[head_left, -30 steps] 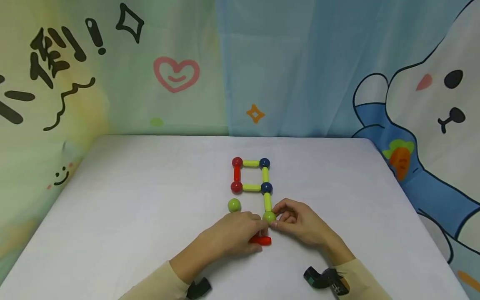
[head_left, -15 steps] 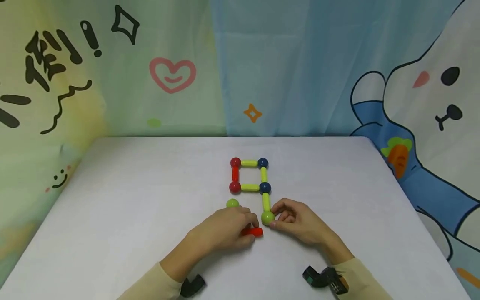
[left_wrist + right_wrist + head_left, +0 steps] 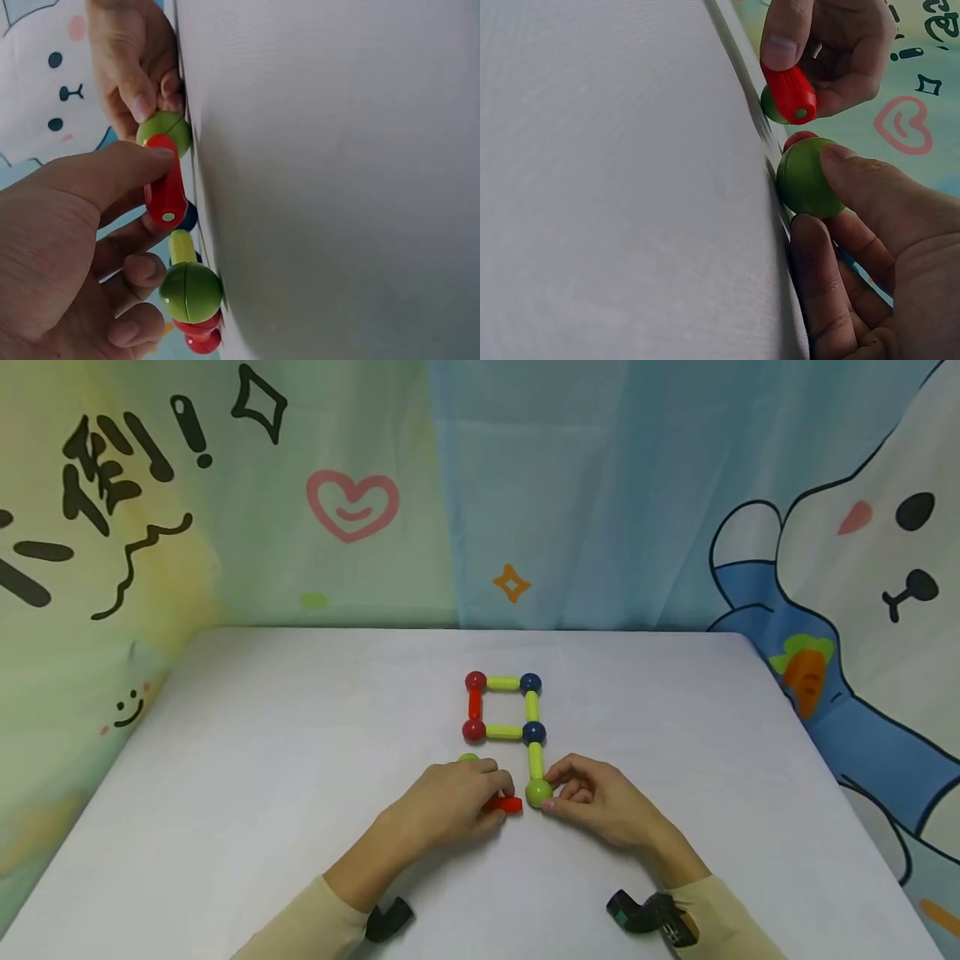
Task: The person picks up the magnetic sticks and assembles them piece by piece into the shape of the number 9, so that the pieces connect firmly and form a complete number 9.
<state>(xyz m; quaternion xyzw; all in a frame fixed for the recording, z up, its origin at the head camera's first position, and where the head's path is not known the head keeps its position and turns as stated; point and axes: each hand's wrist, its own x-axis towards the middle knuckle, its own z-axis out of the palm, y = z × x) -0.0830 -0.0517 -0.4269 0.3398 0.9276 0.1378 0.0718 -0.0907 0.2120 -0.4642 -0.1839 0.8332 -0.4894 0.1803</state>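
Observation:
My left hand point(image 3: 453, 802) pinches a short red rod point(image 3: 166, 187) between thumb and fingers. The rod lies crosswise, its free end pointing at a green ball point(image 3: 538, 792) with a small gap between. My right hand point(image 3: 603, 802) holds that ball between thumb and fingers. A yellow-green rod point(image 3: 536, 762) joins the ball to a blue ball point(image 3: 534, 732), a corner of a square of rods and balls. Behind my left hand sits a loose green ball point(image 3: 191, 292), mostly hidden in the head view.
The square's other corners are a blue ball point(image 3: 530, 682) and two red balls, near point(image 3: 474, 730) and far point(image 3: 476, 682). A red rod point(image 3: 475, 705) forms its left side. Everything rests on a white table point(image 3: 300, 735), with a printed curtain point(image 3: 585, 510) behind.
My left hand has moved left and away from me with the red rod, now level with the held green ball. It covers more of the loose ball. My right hand stays put.

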